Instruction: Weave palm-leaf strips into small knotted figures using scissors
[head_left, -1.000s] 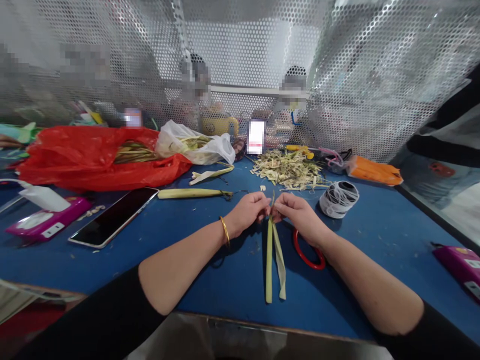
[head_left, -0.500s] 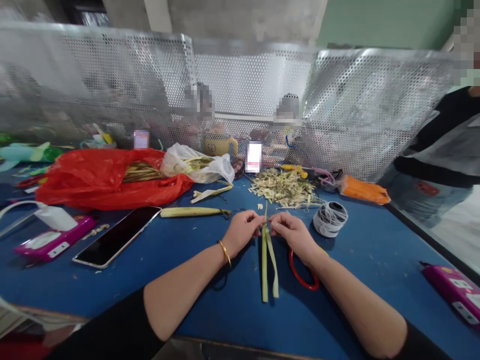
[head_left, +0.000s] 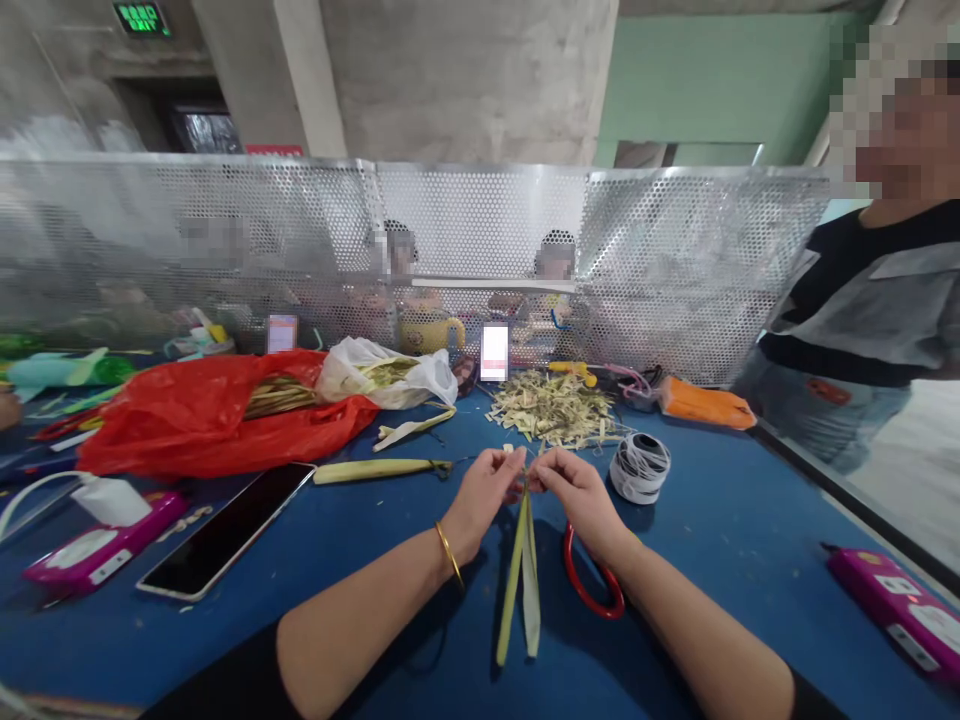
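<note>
Both hands meet over the middle of the blue table [head_left: 735,500]. My left hand [head_left: 486,492], with a gold bangle on its wrist, pinches the far end of two long green leaf strips [head_left: 521,585]. My right hand [head_left: 574,493] pinches the same end from the other side. The strips run back toward me, their near ends slightly apart. A red ring [head_left: 592,585] lies on the table under my right wrist.
A spool of white thread [head_left: 639,467] and a heap of leaf trimmings [head_left: 555,408] sit beyond my hands. Left are a leaf bundle [head_left: 379,469], a red bag [head_left: 210,415], a dark phone [head_left: 225,530] and a pink device [head_left: 97,545]. A person stands at right behind the perforated screen [head_left: 675,260].
The camera has tilted up, showing the wall and the standing person. My hands keep their pinch on the strips, whose near ends now swing a little leftward.
</note>
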